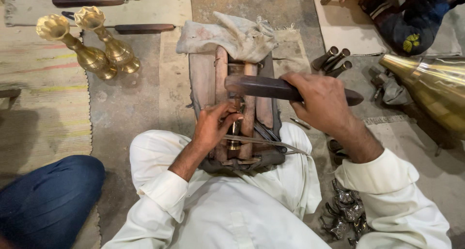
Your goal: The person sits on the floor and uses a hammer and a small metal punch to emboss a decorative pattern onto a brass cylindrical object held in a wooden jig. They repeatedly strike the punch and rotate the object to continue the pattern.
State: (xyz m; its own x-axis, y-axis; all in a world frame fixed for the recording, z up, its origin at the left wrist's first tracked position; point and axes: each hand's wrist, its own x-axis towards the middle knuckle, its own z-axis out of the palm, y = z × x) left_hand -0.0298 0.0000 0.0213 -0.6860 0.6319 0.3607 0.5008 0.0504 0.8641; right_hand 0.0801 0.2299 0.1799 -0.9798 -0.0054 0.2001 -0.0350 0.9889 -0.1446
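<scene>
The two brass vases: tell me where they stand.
In the head view the two brass vases lie at upper left on the floor, beside the striped mat, left of the wooden block.

— What sort of place is this?
— A metal workshop, worked on the floor (121,108), which is bare concrete with worn mats.
— What shows it?
— Two brass vases (92,43) stand finished, a big brass cone (436,84) lies nearby, metal tubes (332,60) and scrap (346,212) are scattered, and a low wooden block (203,79) sits under a rag (232,33).
</scene>
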